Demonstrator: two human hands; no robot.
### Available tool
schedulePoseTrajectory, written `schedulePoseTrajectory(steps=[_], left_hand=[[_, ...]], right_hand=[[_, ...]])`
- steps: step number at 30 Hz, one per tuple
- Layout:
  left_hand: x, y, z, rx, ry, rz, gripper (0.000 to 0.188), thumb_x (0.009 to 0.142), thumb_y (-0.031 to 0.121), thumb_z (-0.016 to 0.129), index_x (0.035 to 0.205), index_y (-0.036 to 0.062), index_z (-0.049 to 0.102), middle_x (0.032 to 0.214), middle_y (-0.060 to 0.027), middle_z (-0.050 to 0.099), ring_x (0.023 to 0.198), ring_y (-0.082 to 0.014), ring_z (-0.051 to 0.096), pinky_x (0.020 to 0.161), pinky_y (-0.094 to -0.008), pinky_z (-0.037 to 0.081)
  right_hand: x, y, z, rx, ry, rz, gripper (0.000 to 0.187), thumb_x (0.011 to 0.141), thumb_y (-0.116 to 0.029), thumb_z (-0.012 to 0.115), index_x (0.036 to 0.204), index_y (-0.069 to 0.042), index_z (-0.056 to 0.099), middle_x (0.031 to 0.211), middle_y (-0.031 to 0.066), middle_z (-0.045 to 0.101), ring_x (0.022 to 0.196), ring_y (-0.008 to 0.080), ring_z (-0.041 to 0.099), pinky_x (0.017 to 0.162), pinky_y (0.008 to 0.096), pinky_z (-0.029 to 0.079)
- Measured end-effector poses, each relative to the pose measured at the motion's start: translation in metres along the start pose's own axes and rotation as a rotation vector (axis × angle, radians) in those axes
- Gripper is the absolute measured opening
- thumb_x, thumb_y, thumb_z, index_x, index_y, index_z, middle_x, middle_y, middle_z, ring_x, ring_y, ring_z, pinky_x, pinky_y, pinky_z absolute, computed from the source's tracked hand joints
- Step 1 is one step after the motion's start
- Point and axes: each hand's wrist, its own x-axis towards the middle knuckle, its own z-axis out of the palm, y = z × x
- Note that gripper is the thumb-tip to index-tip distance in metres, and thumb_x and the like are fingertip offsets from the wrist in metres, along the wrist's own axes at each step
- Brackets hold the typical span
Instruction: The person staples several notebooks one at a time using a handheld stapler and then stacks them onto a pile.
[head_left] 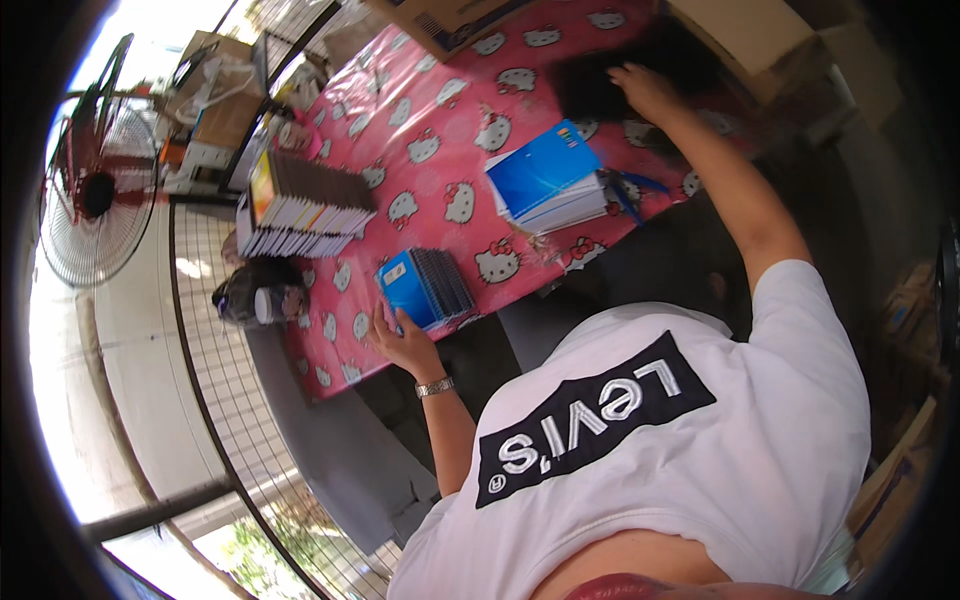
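My left hand (405, 345) rests at the near-left edge of a short row of blue-covered spiral notebooks (412, 287). Its fingers are apart and touch the front cover. Over at the far right of the table, my right hand (645, 92) reaches out onto a dark black item (600, 85), blurred, whose kind I cannot make out. The fingers there look stretched, with nothing visible in them. Between the hands lies a stack of blue-covered notebooks (545, 180), white page edges showing, with a blue strap-like strip (630, 190) beside it.
A pink cartoon-patterned cloth (430, 110) covers the table. A long row of notebooks (305, 205) stands at the left, near a clear plastic bottle or bag (262, 300). Cardboard boxes (450, 25) sit at the far edge. A standing fan (98, 195) is beyond the wire mesh.
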Motion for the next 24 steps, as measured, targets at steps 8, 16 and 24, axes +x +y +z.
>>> schedulePoseTrajectory(steps=[8, 16, 24], left_hand=[[0.017, 0.248, 0.079, 0.034, -0.608, 1.031, 0.038, 0.078, 0.020, 0.077, 0.113, 0.0097, 0.069, 0.116, -0.0114, 0.065, 0.105, -0.0283, 0.062, 0.085, -0.0394, 0.052], [0.051, 0.263, 0.100, -0.056, -0.952, 1.160, 0.021, 0.078, 0.021, 0.076, 0.094, 0.0076, 0.074, 0.090, -0.0099, 0.071, 0.074, -0.0260, 0.069, 0.069, -0.0355, 0.056], [0.056, 0.262, 0.101, -0.093, -0.999, 1.172, 0.019, 0.079, 0.021, 0.073, 0.095, 0.0106, 0.075, 0.089, -0.0097, 0.071, 0.077, -0.0288, 0.068, 0.070, -0.0388, 0.055]], right_hand=[[0.005, -0.055, -0.079, 0.139, 0.146, -0.068, 0.036, 0.101, -0.037, 0.043, 0.127, -0.017, 0.059, 0.114, 0.0141, 0.064, 0.100, 0.0353, 0.064, 0.084, 0.0452, 0.053], [-0.089, -0.067, -0.118, 0.896, -0.007, 0.212, 0.024, 0.101, -0.022, 0.053, 0.116, -0.006, 0.064, 0.085, 0.0012, 0.062, 0.076, 0.0073, 0.058, 0.069, 0.0254, 0.049], [-0.127, -0.106, -0.107, 1.381, -0.166, 0.426, 0.028, 0.101, -0.026, 0.054, 0.117, -0.005, 0.063, 0.086, 0.0006, 0.061, 0.067, 0.0042, 0.051, 0.059, 0.0207, 0.044]])
